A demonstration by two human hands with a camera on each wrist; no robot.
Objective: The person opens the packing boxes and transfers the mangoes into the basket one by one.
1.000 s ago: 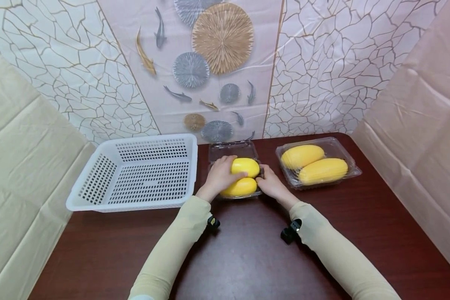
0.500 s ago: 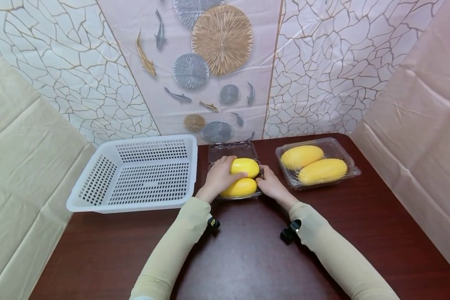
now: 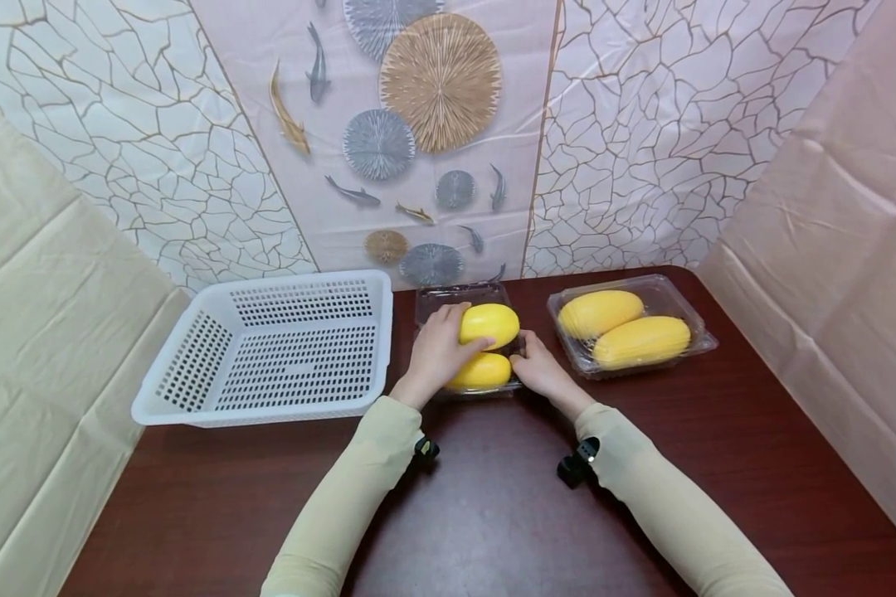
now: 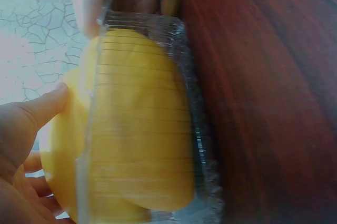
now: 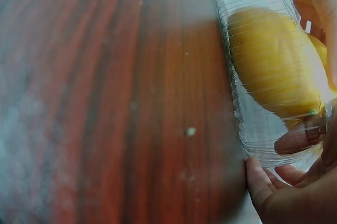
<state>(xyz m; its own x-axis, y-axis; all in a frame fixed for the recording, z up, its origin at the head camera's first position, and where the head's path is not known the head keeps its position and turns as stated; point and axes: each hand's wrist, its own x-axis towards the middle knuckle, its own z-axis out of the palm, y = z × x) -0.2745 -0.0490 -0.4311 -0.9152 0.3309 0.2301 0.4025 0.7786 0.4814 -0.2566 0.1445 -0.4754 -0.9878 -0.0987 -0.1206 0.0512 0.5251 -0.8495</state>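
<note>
My left hand (image 3: 436,352) grips the farther of two smooth yellow oval fruits, the far fruit (image 3: 493,324), thumb on its near side and fingers over its far side. This fruit stands raised at the clear plastic clamshell box (image 4: 176,26), whose hinged lid (image 3: 435,305) lies back, open. Inside the box lies the near fruit (image 3: 484,371), seen through the ribbed wall in both wrist views. My right hand (image 3: 541,369) pinches the box's right end wall; in the right wrist view one fingertip (image 5: 292,142) shows through the plastic, inside it.
To the left stands a white perforated plastic basket (image 3: 261,413) with nothing in it. A second clear clamshell box (image 3: 698,336), closed over two yellow fruits (image 3: 642,342), sits at the right. Patterned cloth (image 3: 642,124) hangs behind the dark red-brown table (image 3: 478,506).
My left hand has lifted the far fruit slightly, up and to the right, and a gap now shows between it and the near fruit. My right hand stays on the box's end.
</note>
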